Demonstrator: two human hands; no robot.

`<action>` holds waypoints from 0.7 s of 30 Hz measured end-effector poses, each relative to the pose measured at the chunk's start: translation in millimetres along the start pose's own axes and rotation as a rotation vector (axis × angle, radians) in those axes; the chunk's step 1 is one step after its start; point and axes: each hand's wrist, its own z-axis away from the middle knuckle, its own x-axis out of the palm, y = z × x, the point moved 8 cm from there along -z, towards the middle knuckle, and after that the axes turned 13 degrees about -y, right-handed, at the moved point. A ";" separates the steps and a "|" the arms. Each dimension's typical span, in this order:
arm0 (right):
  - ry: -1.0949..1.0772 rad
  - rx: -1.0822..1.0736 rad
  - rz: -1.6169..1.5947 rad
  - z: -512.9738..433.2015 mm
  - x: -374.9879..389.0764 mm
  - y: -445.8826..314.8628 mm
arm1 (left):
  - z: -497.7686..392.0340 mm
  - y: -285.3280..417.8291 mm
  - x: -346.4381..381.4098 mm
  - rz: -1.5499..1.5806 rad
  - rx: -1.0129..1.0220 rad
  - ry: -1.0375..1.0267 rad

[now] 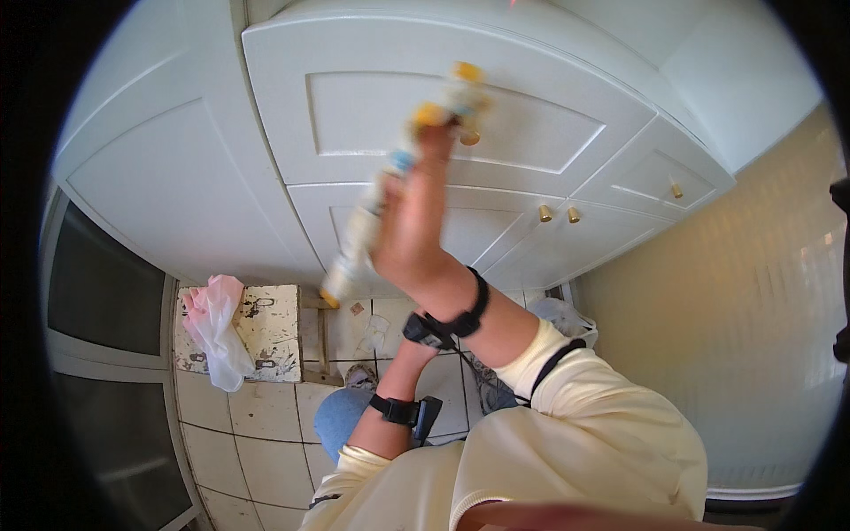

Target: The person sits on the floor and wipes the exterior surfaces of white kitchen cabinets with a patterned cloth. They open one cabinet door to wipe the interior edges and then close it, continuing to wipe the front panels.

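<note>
My right hand (415,219) is raised in front of the white cabinet and grips a long, blurred white item (358,242) with yellow and blue parts; motion blur hides exactly what it is. Its upper end lies across the panelled drawer front (358,109), near a gold knob (470,137). Beneath my right wrist is my left hand (425,346), mostly hidden by the black wristband, so its fingers and anything in them cannot be seen.
At the left stands a worn white stool (275,332) bearing a pink and white plastic bag (222,332). Another plastic bag (564,317) lies near the cabinet base. Lower cupboard doors have gold knobs (545,213). A ribbed translucent panel (730,318) borders the right.
</note>
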 end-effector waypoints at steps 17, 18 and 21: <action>0.053 -0.070 0.725 -62.3 -37.5 -8.4 | 10.1 -30.0 0.7 0.326 -0.522 -0.043; 0.018 -0.071 0.727 -61.3 -37.0 -5.9 | 9.6 -27.1 -0.5 0.343 -0.518 -0.040; -0.043 -0.062 0.689 -62.8 -33.0 -2.6 | 11.1 -19.5 -0.7 0.336 -0.576 -0.086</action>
